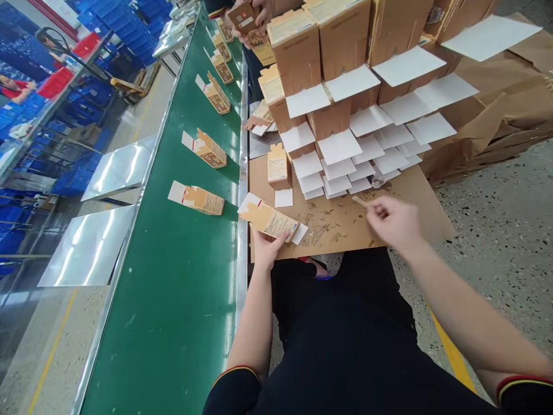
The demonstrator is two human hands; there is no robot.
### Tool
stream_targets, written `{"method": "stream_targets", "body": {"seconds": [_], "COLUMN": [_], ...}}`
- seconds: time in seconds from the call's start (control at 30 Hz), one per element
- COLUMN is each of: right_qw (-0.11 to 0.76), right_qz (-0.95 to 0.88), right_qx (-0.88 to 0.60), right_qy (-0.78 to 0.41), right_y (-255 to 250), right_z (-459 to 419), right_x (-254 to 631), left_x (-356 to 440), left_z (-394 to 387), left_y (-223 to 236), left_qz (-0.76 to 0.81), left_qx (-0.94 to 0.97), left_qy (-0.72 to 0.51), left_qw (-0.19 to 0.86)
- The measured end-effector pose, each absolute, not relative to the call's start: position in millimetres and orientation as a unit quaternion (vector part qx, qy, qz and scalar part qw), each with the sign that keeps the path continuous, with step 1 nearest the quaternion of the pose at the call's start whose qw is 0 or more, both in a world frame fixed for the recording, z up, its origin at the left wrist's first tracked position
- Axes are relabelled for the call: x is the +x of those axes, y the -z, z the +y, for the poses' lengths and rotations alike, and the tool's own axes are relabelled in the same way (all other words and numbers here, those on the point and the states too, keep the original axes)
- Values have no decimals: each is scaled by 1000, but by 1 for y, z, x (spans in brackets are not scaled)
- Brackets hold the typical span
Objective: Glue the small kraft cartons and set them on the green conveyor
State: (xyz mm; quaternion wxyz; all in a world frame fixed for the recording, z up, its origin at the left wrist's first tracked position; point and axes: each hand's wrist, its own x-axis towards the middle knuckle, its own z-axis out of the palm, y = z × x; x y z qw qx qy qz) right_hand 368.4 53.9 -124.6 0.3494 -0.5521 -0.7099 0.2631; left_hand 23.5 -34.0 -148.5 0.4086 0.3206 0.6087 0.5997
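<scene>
My left hand (270, 246) is closed around a tan printed carton (274, 222), which lies tilted over the near left of the cardboard sheet. White flaps stick out at both of its ends. My right hand (395, 222), slightly blurred, pinches a thin, pale, flat stick (359, 201) above the right part of the sheet. Just beyond the stick's tip is a small round glass container (377, 182), partly tucked beside the stacked cartons' flaps. A single carton (279, 167) stands past my left hand, its white flap lying toward me.
A tall stack of brown cartons (298, 63) with white flaps rises at the back of the stained cardboard sheet (332, 230). Several cartons stand along the green conveyor belt (173, 276) at left. A co-worker's hands (261, 14) hold a box at the top. Brown cardboard (488, 115) is piled right.
</scene>
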Motion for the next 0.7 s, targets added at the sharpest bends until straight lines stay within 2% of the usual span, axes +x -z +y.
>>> {"method": "stream_targets", "body": {"seconds": [0.1, 0.27, 0.53, 0.7], "right_qw": [359, 324, 305, 343], "right_qz": [-744, -795, -830, -814], "right_qx": [-447, -417, -363, -360], "right_qy": [-342, -299, -294, -300], "right_y": [143, 168, 180, 171], "right_z": [8, -8, -11, -31], "right_x": [315, 261, 254, 272], "left_x": [28, 30, 31, 46], "left_z": [-34, -34, -36, -42], "left_y": [146, 148, 156, 165], "left_qz": [618, 641, 656, 678], "left_qx": [334, 347, 358, 427], "left_qy": [-588, -562, -544, -520], "left_qw": [400, 390, 382, 295]}}
